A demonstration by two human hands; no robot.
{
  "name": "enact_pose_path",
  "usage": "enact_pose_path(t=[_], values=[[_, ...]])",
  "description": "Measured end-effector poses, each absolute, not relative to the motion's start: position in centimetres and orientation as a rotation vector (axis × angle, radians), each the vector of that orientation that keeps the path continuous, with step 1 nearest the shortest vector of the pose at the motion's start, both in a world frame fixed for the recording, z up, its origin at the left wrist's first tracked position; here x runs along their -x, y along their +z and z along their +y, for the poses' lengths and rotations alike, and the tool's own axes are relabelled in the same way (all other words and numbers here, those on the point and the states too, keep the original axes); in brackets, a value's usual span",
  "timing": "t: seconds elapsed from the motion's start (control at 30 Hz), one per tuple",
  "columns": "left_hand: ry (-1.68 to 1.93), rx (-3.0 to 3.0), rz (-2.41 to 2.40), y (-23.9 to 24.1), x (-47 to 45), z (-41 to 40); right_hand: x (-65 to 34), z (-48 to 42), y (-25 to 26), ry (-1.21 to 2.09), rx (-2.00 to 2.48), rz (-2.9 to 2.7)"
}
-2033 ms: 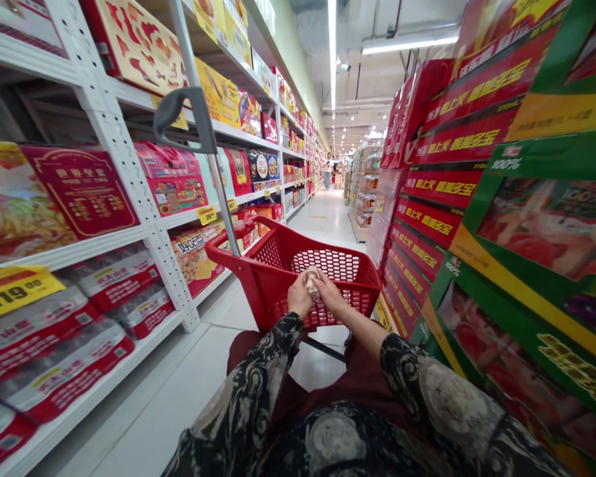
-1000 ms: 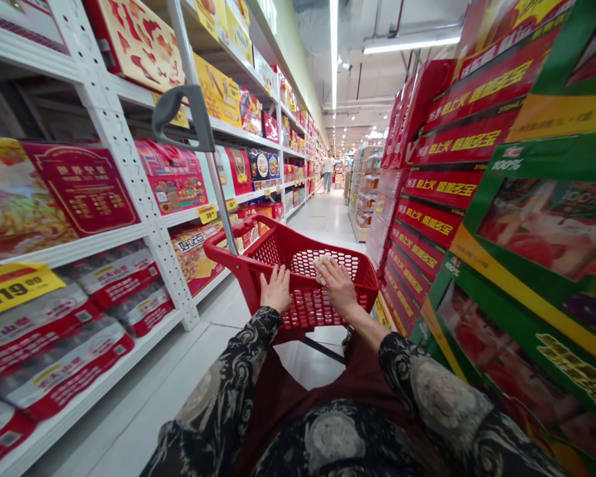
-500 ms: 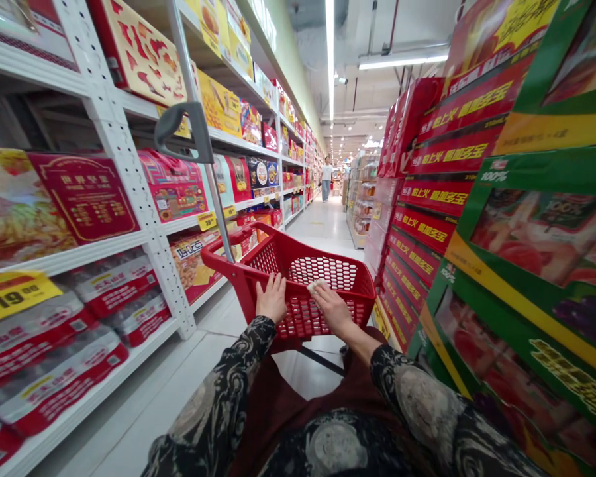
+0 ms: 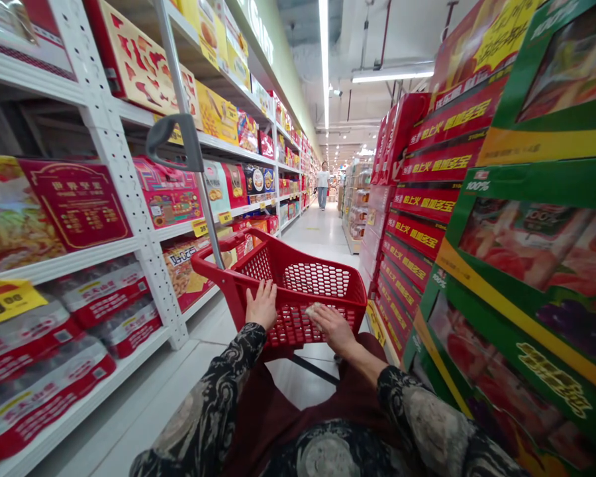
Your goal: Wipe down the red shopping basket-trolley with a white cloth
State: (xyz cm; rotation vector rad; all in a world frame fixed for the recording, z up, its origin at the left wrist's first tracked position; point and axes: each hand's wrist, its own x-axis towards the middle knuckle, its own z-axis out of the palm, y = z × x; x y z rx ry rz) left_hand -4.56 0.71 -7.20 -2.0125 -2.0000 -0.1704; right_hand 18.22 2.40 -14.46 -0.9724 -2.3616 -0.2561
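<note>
The head view shows your right hand [image 4: 332, 326] with fingers laid over a pale cloth [image 4: 311, 311], holding it against the near side of the red shopping cart [image 4: 298, 293]. Your left hand [image 4: 261, 305] is open, fingers spread just at the rim. For good contact, I'd press the cloth flat under all your fingertips and brace the wall with your left. Farther left, a maroon box [image 4: 77, 205] reads 世界坚果; below it a yellow price tag [image 4: 10, 303], cut by the frame edge, shows 19 00. Right, red cartons [image 4: 427, 192] read 怕上火 喝加多宝, and green boxes [image 4: 546, 182] 100%.
</note>
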Motion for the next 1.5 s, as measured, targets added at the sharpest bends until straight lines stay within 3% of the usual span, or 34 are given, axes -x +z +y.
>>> enact_pose_path(t=[0.23, 0.7, 1.03, 1.27, 1.5], values=[[-0.189, 2.021, -2.024, -7.0, 4.4, 0.5, -18.8, 4.9, -9.3, -0.199, 1.131, -1.919], [-0.158, 2.032, -2.032, -6.4, 4.3, 0.1, -15.4, 3.7, -9.8, -0.208, 1.271, -2.247], [-0.205, 2.048, -2.016, -6.6, 3.7, 0.0, -20.7, 5.0, -10.1, -0.136, 1.699, -1.936], [-0.194, 2.033, -2.009, -6.5, 3.6, -0.1, -14.7, 4.2, -9.4, -0.187, 1.305, -2.19], [-0.197, 2.035, -1.992, -6.8, 3.7, -0.1, -16.7, 4.7, -10.1, -0.211, 1.342, -2.215]])
